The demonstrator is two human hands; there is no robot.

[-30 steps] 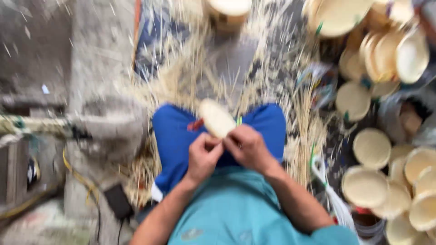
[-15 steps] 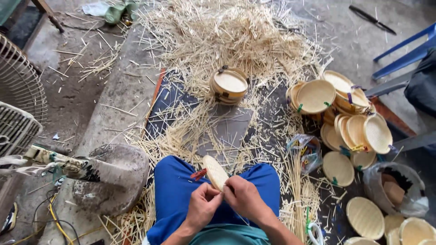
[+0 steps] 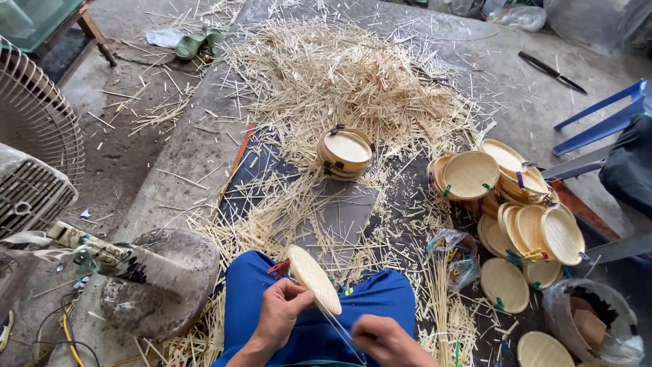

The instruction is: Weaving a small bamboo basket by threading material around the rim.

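Concrete floor (image 3: 170,156), grey and littered; dark mat (image 3: 339,211) laid on it as landmark. Beyond the mat's far edge: large heap of pale straw slivers (image 3: 346,75), thinning out over the mat itself. On the mat, near its far end: small stack of round woven trays (image 3: 346,151), upright, rims up. Right of the mat: larger cluster of like woven trays (image 3: 506,197), some stacked, some leaning on edge, several with coloured clips; clear plastic bag of clips (image 3: 456,253) just beside them; plastic-lined bucket (image 3: 591,323) further right at the near corner. Left of the mat: round stone block (image 3: 163,282), with a wire fan guard (image 3: 34,136) well beyond it. Far right of the mat: blue chair frame (image 3: 598,129) and a long dark knife (image 3: 550,71) on bare concrete. At the mat's near edge, over blue-trousered knees (image 3: 319,299): round woven disc (image 3: 314,278), tilted on edge, one face turned right. Left hand (image 3: 282,316) closed on the disc's lower left rim, thumb and fingers pinching it; disc rising up and away from the grip. Right hand (image 3: 384,340) lower and to the right, apart from the disc, closed on a thin strand (image 3: 339,333) running up to the disc's lower edge. Red clip (image 3: 278,269) touching the disc's left rim.
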